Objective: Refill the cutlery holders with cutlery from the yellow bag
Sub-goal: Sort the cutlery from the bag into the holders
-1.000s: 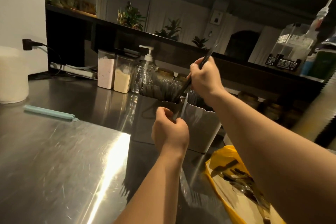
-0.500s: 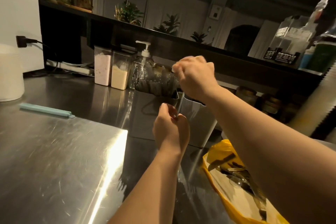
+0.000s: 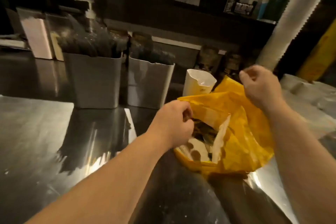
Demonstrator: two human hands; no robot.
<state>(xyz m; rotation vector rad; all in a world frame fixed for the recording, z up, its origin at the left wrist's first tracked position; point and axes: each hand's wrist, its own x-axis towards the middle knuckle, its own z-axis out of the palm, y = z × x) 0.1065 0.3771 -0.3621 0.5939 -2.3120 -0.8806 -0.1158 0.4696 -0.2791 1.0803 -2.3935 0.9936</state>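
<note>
A café or restaurant counter: steel tabletop (image 3: pixel 36 132), stocked cutlery holders (image 3: pixel 96 80), tall cup stack (image 3: pixel 291 20), pump bottle (image 3: pixel 90 14).

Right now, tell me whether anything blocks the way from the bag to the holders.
Nothing visible does. Only counter lies between the bag and the holders; the white cup stands right of them, beside the path.

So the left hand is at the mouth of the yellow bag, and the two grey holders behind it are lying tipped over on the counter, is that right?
Not quite. The head view shows the two grey holders standing upright on the counter, not tipped over. The rest holds: the left hand is at the mouth of the yellow bag, and the holders are behind it.
</note>
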